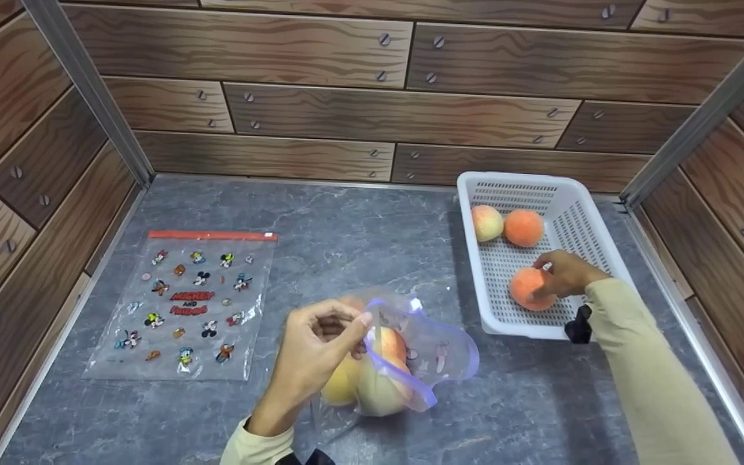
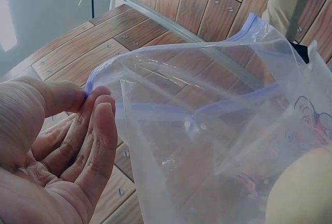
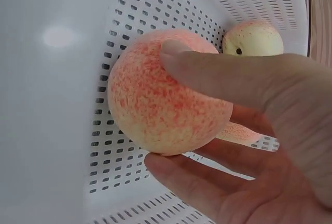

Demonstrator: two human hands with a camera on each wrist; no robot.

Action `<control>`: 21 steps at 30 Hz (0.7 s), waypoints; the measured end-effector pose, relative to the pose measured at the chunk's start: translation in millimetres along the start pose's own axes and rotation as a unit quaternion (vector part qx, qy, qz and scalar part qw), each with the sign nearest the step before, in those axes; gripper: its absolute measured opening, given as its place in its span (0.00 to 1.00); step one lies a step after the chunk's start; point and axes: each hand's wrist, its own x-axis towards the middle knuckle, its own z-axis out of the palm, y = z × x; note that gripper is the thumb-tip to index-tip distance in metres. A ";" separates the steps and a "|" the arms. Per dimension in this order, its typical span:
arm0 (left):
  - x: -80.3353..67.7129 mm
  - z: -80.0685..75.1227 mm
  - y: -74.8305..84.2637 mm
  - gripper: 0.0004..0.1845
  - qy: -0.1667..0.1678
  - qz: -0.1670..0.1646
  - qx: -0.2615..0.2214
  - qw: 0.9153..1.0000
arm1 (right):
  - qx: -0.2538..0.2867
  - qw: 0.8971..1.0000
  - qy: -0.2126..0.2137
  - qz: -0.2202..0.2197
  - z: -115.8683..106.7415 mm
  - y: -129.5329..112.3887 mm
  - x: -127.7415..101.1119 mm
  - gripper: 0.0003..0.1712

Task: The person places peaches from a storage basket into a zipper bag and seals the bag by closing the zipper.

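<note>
1. your left hand (image 1: 310,352) pinches the blue zip rim of the clear bag (image 1: 404,361) between thumb and fingertips (image 2: 98,105), holding the mouth lifted and open over the grey worktop (image 1: 320,245).
2. the bag already holds fruit: at least two peaches (image 1: 372,381) sit at its bottom, seen through the plastic; an exact count is hard to give.
3. your right hand (image 1: 566,274) is in the white basket (image 1: 595,248) at the right of the worktop, its grip curled round the near peach (image 3: 166,94), thumb over the top and fingers underneath. the peach looks to be still touching the basket floor.
4. two more peaches lie toward the back of the basket: a paler one (image 1: 487,223) and an orange one (image 1: 524,227), touching each other and apart from the one you hold.
5. judged from this, the step in hand is the pick-up of the next peach for the bag.
6. the next move calls for lifting the peach clear of the basket wall, carrying it left to the bag mouth, and lowering it in without knocking the rim out of your left pinch. keep the mouth wide and turned toward the coming hand.
7. a second printed bag (image 1: 185,303) with a red strip lies flat and closed at the left, untouched.
</note>
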 end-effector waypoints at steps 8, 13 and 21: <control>-0.9 -0.5 -0.7 0.05 0.003 0.007 0.003 1.000 | 0.022 0.996 0.085 -0.031 -13.8 -16.0 -13.4 0.39; -1.3 0.2 -0.7 0.05 0.008 0.003 0.003 1.000 | 0.101 0.983 0.142 -0.051 -19.8 -40.5 -29.3 0.41; -2.3 0.2 0.1 0.05 0.015 -0.006 0.005 1.000 | 0.277 0.925 0.237 -0.107 -4.8 -78.9 -63.9 0.37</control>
